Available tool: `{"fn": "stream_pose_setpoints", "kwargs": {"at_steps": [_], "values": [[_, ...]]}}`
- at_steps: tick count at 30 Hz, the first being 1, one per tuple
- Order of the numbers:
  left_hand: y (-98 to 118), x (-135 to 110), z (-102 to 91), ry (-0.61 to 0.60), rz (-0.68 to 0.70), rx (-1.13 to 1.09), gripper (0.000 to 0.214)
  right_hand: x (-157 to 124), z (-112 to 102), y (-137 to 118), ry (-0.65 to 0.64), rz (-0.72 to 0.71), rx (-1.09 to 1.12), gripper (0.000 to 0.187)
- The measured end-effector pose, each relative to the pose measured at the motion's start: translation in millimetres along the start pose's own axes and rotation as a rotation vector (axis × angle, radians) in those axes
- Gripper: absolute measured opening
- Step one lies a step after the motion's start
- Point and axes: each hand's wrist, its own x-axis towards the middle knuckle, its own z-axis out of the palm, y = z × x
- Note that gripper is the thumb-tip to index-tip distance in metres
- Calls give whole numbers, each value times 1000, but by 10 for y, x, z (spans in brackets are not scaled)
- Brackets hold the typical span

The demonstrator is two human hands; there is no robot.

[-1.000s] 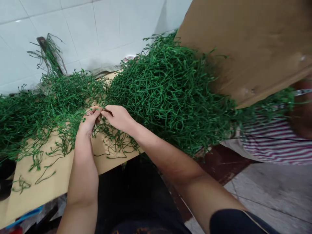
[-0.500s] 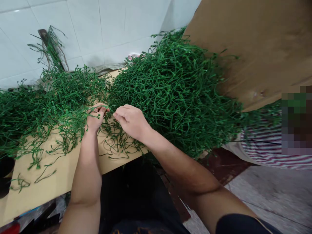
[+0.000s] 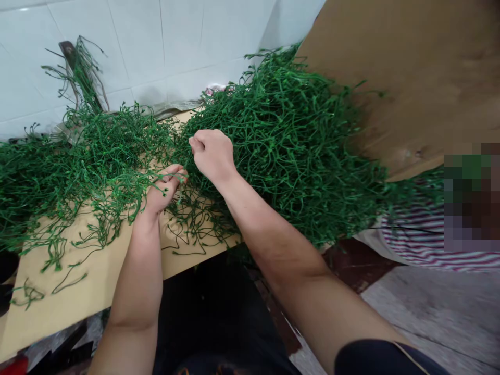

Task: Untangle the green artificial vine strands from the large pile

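Thin green artificial plant stems with small budded tips lie heaped on a tan board (image 3: 86, 291). My left hand (image 3: 162, 190) is closed in a pinch on a green stem (image 3: 156, 178), just above the loose stems at the board's middle. Farther up, my right hand (image 3: 214, 151) is closed at the left edge of the large stem pile (image 3: 297, 140). Its fingertips face left and away, and whatever they may hold is too small or hidden to make out.
A looser spread of stems (image 3: 109, 140) covers the board's left side. A bundle hangs on an upright wooden piece (image 3: 70, 57) by the tiled wall (image 3: 136, 41). Brown cardboard (image 3: 406, 78) stands at right, near a person in striped clothing (image 3: 414, 234).
My right hand has moved up and away, from beside the left hand to the pile's edge. My left hand has shifted slightly right, still pinching the stem.
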Motion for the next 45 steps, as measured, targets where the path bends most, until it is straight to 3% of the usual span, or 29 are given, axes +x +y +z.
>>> {"fn": "stream_pose_setpoints", "kwargs": {"at_steps": [2, 5, 8, 10, 13, 15, 17, 19, 20, 22, 26, 29, 31, 34, 36, 39, 41, 43, 45], "values": [[-23, -19, -26, -43, -2, -31, 26, 135, -103, 56, 98, 112, -40, 22], [-92, -27, -68, -48, 4, -118, 25, 337, -436, 164, 256, 280, -112, 25], [-164, 14, -70, 37, 5, -251, 25, 411, -767, 195, 247, 160, -167, 26], [-188, 42, -51, 59, -23, -337, 27, 360, -861, 171, 206, 169, -219, 24], [-177, 48, -26, 100, -80, -438, 28, 144, -754, 117, 221, 204, -287, 34], [-154, 37, -18, 129, -102, -499, 28, -65, -556, 68, 172, 87, -215, 29], [-135, 30, -18, 146, -126, -554, 28, -276, -319, 6, -62, -90, 2, 34], [-126, 29, -23, 162, -161, -585, 27, -441, -102, -58, -328, -104, 227, 31], [-124, 30, -29, 167, -178, -594, 26, -495, -18, -85, -390, -84, 299, 26], [-118, 30, -38, 191, -188, -618, 24, -555, 90, -119, -380, -57, 351, 16], [-119, 44, -33, 271, -193, -659, 19, -622, 102, -165, -310, -88, 302, 22], [-176, 93, -94, 344, -287, -697, 18, -782, 19, -263, -294, -90, 238, 24], [-228, 126, -212, 456, -335, -733, 23, -920, -71, -345, -316, -184, 243, 23], [-251, 122, -404, 628, -256, -738, 26, -983, -272, -372, -292, -418, 253, 23], [-207, 81, -433, 554, -192, -722, 26, -855, -444, -278, -143, -404, 118, 23], [-112, 25, -303, 307, -200, -639, 26, -543, -718, -72, 63, -104, -206, 20], [-80, 14, -181, 224, -202, -548, 27, -404, -853, -6, 142, -7, -329, 31], [-91, 21, -82, 175, -188, -435, 26, -368, -872, -36, 131, -33, -332, 39], [-132, 33, -9, 142, -183, -301, 22, -394, -742, -126, 6, -142, -235, 37]]}}
